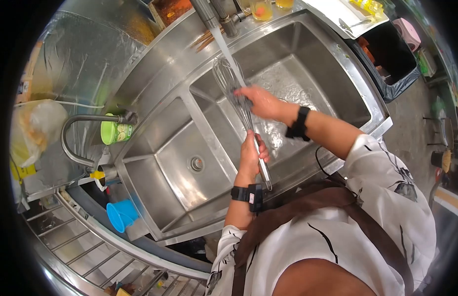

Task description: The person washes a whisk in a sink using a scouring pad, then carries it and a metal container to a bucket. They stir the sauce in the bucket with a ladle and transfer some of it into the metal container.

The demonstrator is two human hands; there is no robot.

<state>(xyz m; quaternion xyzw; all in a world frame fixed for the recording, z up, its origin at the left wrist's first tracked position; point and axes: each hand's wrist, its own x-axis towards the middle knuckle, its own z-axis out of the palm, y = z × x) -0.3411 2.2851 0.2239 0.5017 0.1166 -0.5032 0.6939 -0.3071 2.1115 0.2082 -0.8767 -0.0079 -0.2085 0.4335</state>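
A metal whisk (224, 76) is held at a slant over the divider and the right sink basin (332, 69). My left hand (249, 155) is closed around its handle, the handle's end sticking out below. My right hand (263, 102) presses a dark scouring pad (243, 100) to the whisk's wires; the pad is partly hidden and slightly blurred. From the faucet (205, 14) a stream of water (224, 45) runs down onto the wires. Water glistens on the floor of the right basin.
Left of the divider is a second basin with a drain (195, 164). A curved tap (71, 129), a green tub (115, 132) and a blue bucket (122, 215) stand at the left. A black bin (394, 59) and a white tray (345, 17) are at the upper right.
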